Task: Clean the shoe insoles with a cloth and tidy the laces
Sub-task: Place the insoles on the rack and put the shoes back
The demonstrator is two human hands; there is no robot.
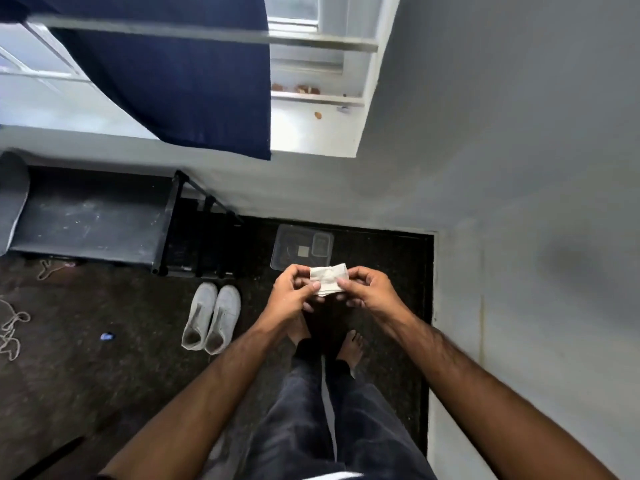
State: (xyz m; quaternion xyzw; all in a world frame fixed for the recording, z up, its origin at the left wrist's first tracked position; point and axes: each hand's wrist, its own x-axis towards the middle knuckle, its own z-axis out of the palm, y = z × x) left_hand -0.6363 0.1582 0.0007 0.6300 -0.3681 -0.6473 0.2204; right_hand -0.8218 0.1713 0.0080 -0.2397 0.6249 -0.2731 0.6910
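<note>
Standing barefoot, the person held a folded white cloth (328,279) between both hands. The left hand (294,292) and right hand (363,289) each pinched one end, thumbs on top. The white shoes (212,320) sat side by side on the dark floor (104,375), left of the left hand, well apart. Loose laces (12,327) lay far left.

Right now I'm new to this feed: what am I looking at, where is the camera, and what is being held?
There is one picture, from a camera worn on a person's head, looking down. No machine: the left hand and right hand are bare, and together they pinch a small folded white cloth. On the dark floor stand a pair of white shoes, side by side, left of the person's bare feet. Loose laces lie at the far left. A clear plastic container sits beyond the hands.
</note>
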